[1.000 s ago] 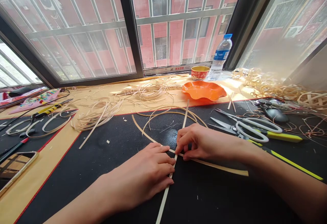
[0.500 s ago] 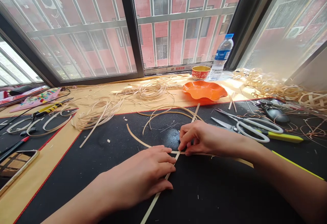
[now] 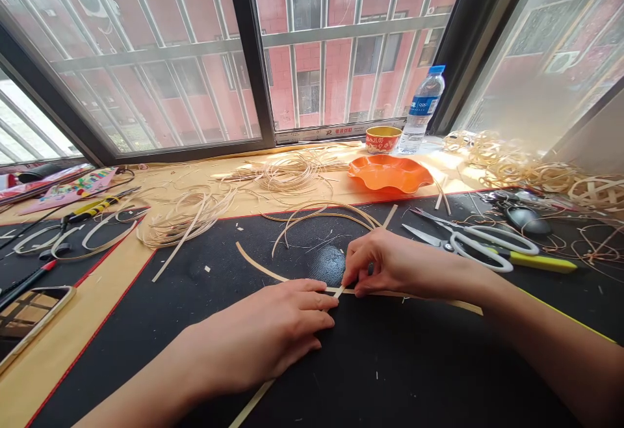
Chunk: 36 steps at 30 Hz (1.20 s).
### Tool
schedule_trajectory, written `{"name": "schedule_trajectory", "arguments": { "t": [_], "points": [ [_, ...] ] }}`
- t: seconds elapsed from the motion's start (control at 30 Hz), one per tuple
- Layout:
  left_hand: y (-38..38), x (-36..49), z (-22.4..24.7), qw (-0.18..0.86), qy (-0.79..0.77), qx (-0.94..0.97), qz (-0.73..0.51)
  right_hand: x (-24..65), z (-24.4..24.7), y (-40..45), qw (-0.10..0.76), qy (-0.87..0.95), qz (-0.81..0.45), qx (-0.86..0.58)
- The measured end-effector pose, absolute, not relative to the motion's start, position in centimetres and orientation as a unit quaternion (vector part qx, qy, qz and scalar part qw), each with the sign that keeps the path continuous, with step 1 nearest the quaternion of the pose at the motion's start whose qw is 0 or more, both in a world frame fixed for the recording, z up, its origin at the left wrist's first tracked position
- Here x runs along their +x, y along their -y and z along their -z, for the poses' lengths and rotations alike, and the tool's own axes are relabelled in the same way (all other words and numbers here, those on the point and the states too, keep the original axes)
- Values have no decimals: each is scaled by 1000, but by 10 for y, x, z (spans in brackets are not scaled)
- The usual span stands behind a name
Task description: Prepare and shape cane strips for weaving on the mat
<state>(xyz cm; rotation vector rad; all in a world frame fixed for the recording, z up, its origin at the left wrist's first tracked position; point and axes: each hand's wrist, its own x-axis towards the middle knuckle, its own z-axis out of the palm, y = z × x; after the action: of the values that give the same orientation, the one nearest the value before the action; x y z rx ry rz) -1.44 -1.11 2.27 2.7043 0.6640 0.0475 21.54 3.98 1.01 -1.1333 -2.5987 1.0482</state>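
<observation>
Two thin pale strips cross on the black mat (image 3: 370, 363). One strip (image 3: 258, 267) curves in from the left, passes under my hands and comes out beneath my right wrist. The other strip (image 3: 252, 404) runs slantwise from the front edge, under my left palm, to behind my right hand. My left hand (image 3: 277, 330) lies flat over the strips just left of the crossing, fingers spread slightly. With thumb and fingertips together, my right hand (image 3: 368, 265) pinches the slanting strip at the crossing.
White-handled scissors (image 3: 480, 246) lie to the right, over a yellow-handled tool (image 3: 546, 262). Behind are an orange dish (image 3: 390, 175), a red tin (image 3: 383, 140), a water bottle (image 3: 423, 112) and coiled strips (image 3: 292, 173). A coil (image 3: 188, 216) and a phone (image 3: 32, 317) are on the left.
The slanting strip has turned: its far end is farther right and its near end farther left. My left thumb has drawn back toward the palm. My right hand has barely shifted.
</observation>
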Motion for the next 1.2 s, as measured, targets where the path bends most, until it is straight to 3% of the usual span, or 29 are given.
{"name": "schedule_trajectory", "arguments": {
  "t": [0.9,1.2],
  "points": [
    [13,-12,-22,165,-251,954,-3,214,-14,-38,51,931,-264,-248],
    [16,-11,-19,172,-265,947,-62,212,-10,-36,40,940,-234,-244]
  ]
}}
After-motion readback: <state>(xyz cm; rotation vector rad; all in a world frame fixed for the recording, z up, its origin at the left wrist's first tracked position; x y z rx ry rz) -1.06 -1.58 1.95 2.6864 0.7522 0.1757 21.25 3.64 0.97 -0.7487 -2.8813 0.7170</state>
